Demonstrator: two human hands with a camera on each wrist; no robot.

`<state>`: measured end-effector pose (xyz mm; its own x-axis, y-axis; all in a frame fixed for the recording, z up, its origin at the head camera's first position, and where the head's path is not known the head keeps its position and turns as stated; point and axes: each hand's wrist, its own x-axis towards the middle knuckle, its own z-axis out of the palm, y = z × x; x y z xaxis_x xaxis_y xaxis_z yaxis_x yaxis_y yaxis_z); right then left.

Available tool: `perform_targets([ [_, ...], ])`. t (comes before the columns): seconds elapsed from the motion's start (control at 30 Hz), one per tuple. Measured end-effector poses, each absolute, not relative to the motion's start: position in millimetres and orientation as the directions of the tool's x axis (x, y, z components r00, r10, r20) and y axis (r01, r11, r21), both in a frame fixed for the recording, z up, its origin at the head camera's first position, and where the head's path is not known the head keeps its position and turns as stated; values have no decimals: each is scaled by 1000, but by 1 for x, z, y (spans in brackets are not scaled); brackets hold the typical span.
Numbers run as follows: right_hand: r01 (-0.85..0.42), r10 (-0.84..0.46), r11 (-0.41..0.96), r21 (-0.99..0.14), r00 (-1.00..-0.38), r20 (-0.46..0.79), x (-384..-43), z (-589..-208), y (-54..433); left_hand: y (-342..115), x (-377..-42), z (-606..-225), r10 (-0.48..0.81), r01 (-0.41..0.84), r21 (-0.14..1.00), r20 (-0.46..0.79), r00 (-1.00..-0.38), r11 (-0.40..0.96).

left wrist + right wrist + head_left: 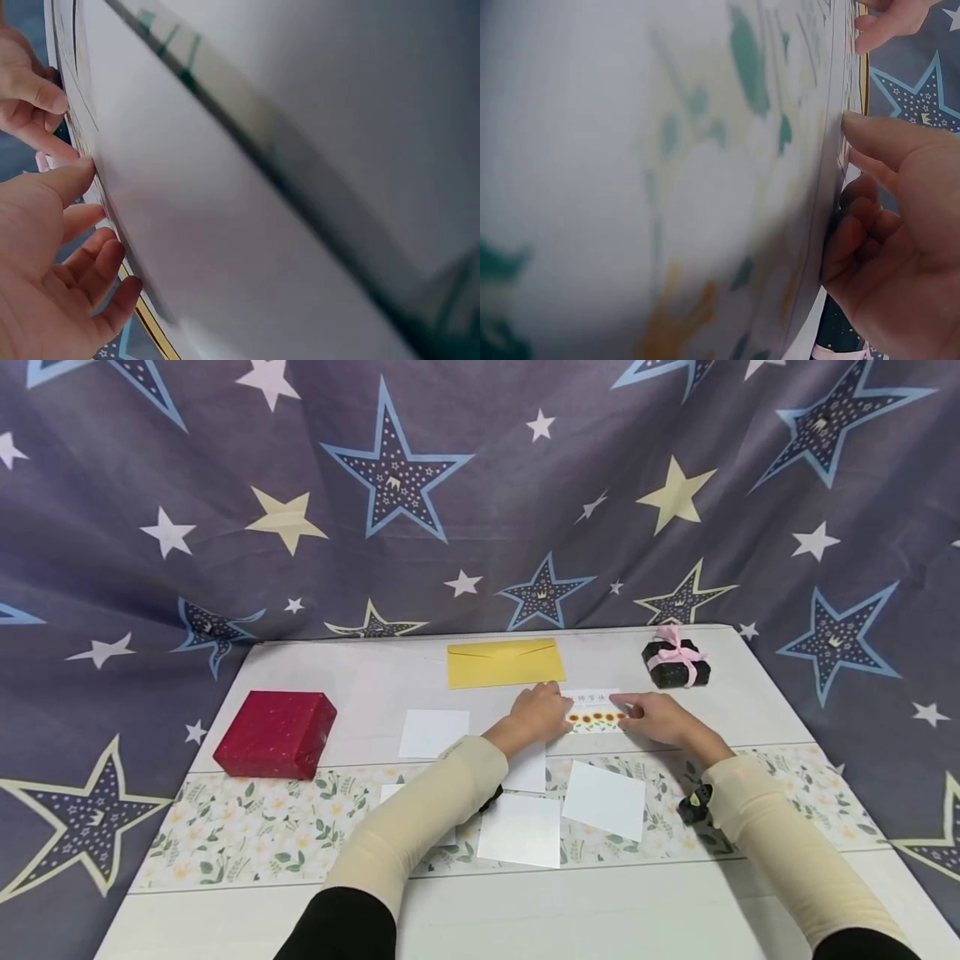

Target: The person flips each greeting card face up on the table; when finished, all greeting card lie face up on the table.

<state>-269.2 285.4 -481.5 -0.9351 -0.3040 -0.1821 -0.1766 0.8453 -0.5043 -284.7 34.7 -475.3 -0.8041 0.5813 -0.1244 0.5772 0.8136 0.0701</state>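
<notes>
A small card [595,710] printed with a row of sunflowers and some lettering lies on the far part of the table in the head view. My left hand [538,714] is at its left edge, fingertips touching it; the left wrist view shows the thumb and index finger apart and the other fingers loosely bent. From the other side, my right hand [660,718] reaches in with a straight index finger over the card and the thumb at its right edge. Plain white square cards [519,832] lie nearer me, one partly under my left forearm.
A yellow envelope [506,663] lies behind the hands. To the left sits a red box [275,735]; a black box with a pink ribbon [677,657] stands at the back right. A flowered strip [285,827] crosses the white table. Behind hangs a star-patterned cloth [465,485].
</notes>
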Motion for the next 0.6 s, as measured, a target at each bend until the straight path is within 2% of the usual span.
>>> perform_targets([
  [0.37, -187, -310, 850, -492, -933, -182, -271, -479, 285, 34, -282, -472, 572, 570, 60, -148, -807, 819],
  [0.6, -253, -373, 821, -512, -916, -146, -261, -474, 286, 30, -276, -469, 580, 576, 81, -188, -793, 814],
])
